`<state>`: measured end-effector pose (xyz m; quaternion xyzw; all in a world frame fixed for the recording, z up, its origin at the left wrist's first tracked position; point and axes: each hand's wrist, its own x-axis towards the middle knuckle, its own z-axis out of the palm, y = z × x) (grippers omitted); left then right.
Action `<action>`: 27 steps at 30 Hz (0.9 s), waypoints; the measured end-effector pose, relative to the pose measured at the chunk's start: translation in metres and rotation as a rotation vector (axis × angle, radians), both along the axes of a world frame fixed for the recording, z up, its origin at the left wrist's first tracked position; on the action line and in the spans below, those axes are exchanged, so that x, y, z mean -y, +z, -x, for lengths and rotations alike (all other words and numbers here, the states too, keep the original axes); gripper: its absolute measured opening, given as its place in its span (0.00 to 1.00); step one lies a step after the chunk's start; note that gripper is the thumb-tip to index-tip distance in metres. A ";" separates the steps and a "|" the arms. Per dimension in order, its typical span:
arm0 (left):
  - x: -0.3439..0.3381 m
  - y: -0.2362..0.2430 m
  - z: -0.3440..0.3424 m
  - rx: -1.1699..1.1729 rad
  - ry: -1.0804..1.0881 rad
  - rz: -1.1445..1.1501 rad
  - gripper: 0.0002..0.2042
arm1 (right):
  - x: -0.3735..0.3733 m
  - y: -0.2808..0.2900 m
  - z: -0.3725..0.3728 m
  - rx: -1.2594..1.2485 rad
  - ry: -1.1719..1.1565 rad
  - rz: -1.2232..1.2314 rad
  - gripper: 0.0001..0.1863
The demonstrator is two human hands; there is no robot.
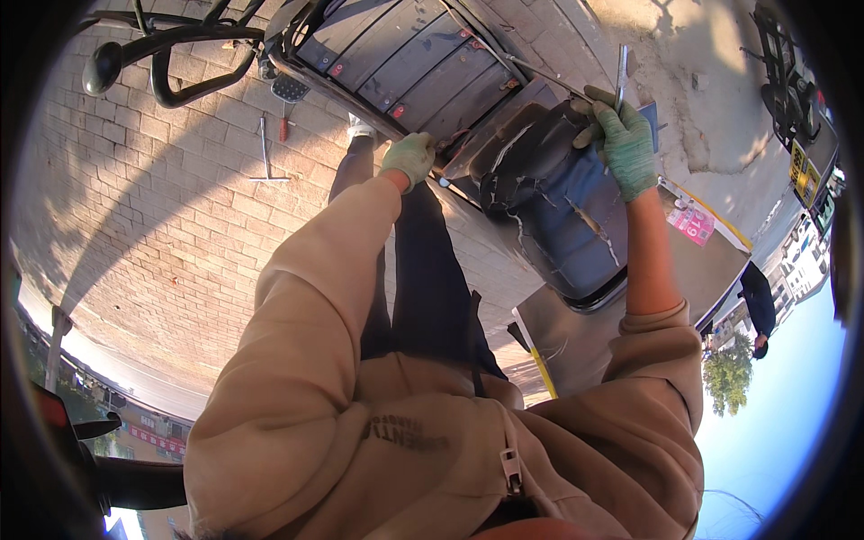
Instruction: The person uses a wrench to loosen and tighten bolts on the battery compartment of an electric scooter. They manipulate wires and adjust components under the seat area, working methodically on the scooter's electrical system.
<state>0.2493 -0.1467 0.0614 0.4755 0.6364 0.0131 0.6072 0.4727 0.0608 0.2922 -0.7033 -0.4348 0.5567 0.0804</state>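
My left hand point(409, 160), in a light green work glove, is closed at the near edge of a dark slatted floor panel point(396, 63) with several red fasteners. What its fingertips grip there is hidden. My right hand point(623, 144), gloved alike, is raised above a cracked black seat point(558, 198). Its fingers are wrapped around a slim silvery metal tool point(622, 74), which points away from me. The tool's exact kind does not show. Torn upholstery runs in pale lines across the seat, beside the panel.
On the brick paving point(180, 198) at the left lie a T-handle wrench point(265, 153) and a red-handled tool point(284, 128). Black tubular bars point(180, 36) stand at the far left. Right of the seat is a vehicle body panel point(576, 333) with yellow edging. Another person point(758, 297) is farther right.
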 end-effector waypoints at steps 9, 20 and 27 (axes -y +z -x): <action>0.042 0.042 -0.033 -0.071 0.257 -0.031 0.12 | 0.071 0.065 0.055 0.079 0.119 0.144 0.18; -0.079 0.002 -0.014 -0.217 0.307 -0.291 0.11 | 0.108 0.054 0.049 -0.046 -0.371 0.067 0.19; -0.171 -0.052 -0.041 -0.336 0.062 -0.408 0.13 | 0.136 0.051 0.066 0.019 -0.239 0.007 0.18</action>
